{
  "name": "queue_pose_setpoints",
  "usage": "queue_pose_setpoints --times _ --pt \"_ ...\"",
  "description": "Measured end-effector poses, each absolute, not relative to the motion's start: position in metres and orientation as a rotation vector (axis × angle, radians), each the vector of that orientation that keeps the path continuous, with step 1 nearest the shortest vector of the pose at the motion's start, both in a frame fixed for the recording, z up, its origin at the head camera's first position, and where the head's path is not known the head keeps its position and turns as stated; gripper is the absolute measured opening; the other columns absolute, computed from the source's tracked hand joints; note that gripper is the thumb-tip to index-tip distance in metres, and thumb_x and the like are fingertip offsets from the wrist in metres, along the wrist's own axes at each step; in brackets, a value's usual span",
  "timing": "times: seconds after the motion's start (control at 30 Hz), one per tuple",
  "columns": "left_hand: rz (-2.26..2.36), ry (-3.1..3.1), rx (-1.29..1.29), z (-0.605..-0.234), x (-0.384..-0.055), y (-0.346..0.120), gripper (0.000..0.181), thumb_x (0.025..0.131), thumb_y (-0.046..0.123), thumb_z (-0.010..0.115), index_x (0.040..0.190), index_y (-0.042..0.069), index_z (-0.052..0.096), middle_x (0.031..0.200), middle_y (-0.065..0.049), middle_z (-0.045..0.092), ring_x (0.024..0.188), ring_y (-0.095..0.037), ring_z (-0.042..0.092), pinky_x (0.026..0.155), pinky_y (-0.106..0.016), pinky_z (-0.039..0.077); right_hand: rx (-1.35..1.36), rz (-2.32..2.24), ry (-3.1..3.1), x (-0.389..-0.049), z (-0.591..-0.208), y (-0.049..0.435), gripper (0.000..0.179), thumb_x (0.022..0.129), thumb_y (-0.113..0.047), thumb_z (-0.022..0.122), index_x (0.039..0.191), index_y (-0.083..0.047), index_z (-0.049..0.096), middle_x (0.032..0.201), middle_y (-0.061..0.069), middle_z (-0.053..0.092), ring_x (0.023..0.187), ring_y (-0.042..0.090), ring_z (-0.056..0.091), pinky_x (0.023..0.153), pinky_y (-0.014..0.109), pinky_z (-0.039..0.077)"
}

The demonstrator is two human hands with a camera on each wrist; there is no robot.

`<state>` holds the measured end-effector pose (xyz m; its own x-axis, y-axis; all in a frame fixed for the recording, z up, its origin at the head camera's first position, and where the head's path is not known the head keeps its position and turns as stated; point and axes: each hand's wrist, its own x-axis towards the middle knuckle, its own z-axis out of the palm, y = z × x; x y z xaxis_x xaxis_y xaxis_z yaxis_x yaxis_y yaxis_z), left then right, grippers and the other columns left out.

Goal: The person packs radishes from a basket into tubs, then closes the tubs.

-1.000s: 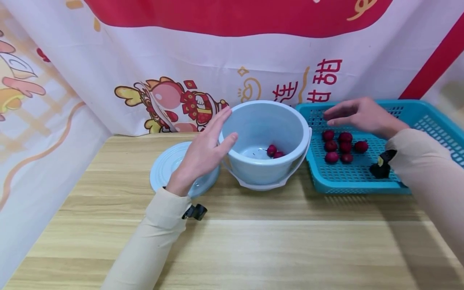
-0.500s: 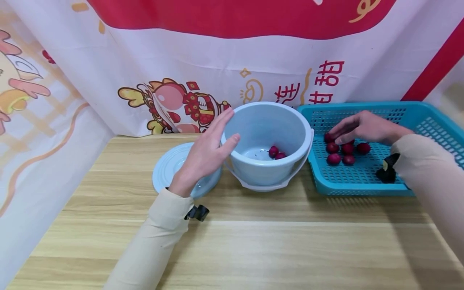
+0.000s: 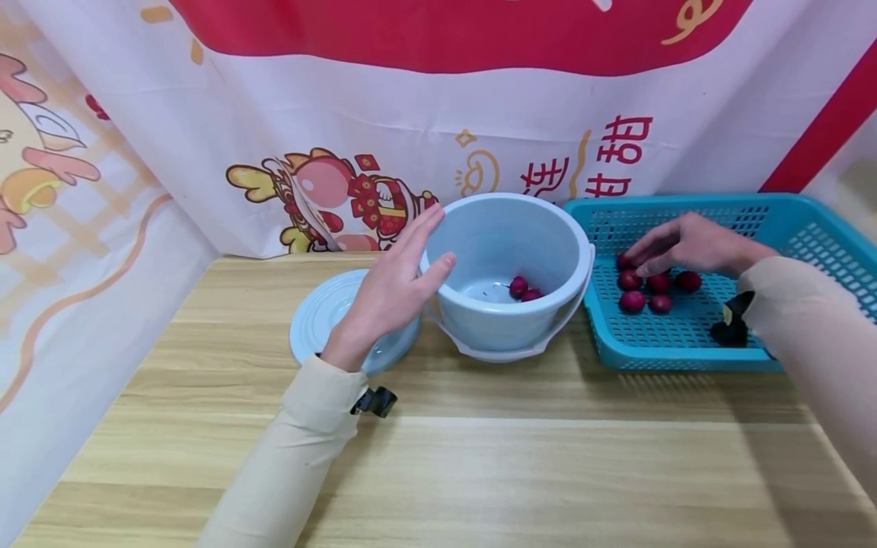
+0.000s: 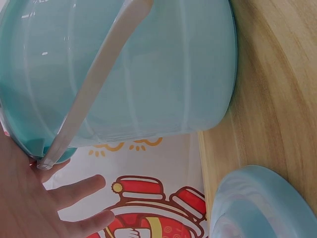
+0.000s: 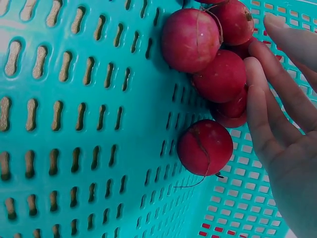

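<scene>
My left hand (image 3: 393,293) rests against the left rim of a light blue bucket (image 3: 507,323), fingers straight and spread; the left wrist view shows it by the end of the bucket's pale handle (image 4: 94,89). Two red radishes (image 3: 518,287) lie on the bucket's floor. To the right, my right hand (image 3: 699,245) reaches down into a teal basket (image 3: 685,355) among several radishes (image 3: 633,302). Its fingertips are right at the far radishes, the fingers fairly straight in the right wrist view. One round radish (image 5: 205,148) with a thin root lies just beside the fingers (image 5: 260,99).
A light blue lid (image 3: 322,312) lies on the wooden table (image 3: 479,472) left of the bucket, partly beneath my left arm. A printed white cloth (image 3: 384,106) hangs behind. The bucket stands close against the basket's left side.
My right hand has lowered from above the basket down to the radishes, and has stayed almost still over the last half second. The left hand stays at the bucket rim.
</scene>
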<state>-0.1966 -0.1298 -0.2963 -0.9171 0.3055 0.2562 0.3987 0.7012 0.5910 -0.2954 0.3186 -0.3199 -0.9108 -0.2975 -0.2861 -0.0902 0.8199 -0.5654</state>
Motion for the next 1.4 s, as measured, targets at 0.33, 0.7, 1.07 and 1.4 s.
queue_pose_setpoints --times 0.33,0.7,1.07,1.4 --pt "-1.021 -2.762 -0.593 -0.297 -0.198 -0.126 0.073 0.105 0.058 0.043 0.170 0.029 0.024 0.179 0.015 0.016 0.165 -0.019 0.025 0.127 -0.064 0.032 -0.302 -0.742 2.642 -0.294 -0.319 0.323 0.045 0.096 -0.028 0.080 0.137 -0.013 0.072 0.143 0.023 0.062 0.128 0.040 0.051 0.093 0.052 0.058" --pt "-1.018 -2.767 -0.589 -0.295 -0.198 -0.126 0.073 0.105 0.058 0.043 0.170 0.031 0.024 0.179 0.013 0.017 0.165 -0.021 0.026 0.127 -0.064 0.032 -0.365 -0.630 2.658 -0.296 -0.319 0.319 0.042 0.094 -0.026 0.081 0.133 -0.012 0.075 0.135 0.022 0.063 0.120 0.040 0.053 0.090 0.049 0.055" --pt "-1.021 -2.771 -0.589 -0.295 -0.197 -0.127 0.073 0.105 0.058 0.043 0.170 0.031 0.024 0.179 0.012 0.017 0.165 -0.022 0.026 0.127 -0.065 0.032 -0.383 -0.575 2.693 -0.296 -0.319 0.315 0.041 0.093 -0.027 0.083 0.131 -0.012 0.076 0.134 0.024 0.063 0.119 0.043 0.053 0.089 0.053 0.055" --pt "-1.010 -2.770 -0.587 -0.297 -0.198 -0.132 0.073 0.106 0.055 0.044 0.171 0.028 0.023 0.179 0.015 0.016 0.165 -0.022 0.027 0.126 -0.065 0.032 -0.415 -0.616 2.704 -0.297 -0.319 0.310 0.042 0.094 -0.028 0.082 0.133 -0.013 0.075 0.133 0.020 0.068 0.118 0.036 0.059 0.088 0.048 0.060"
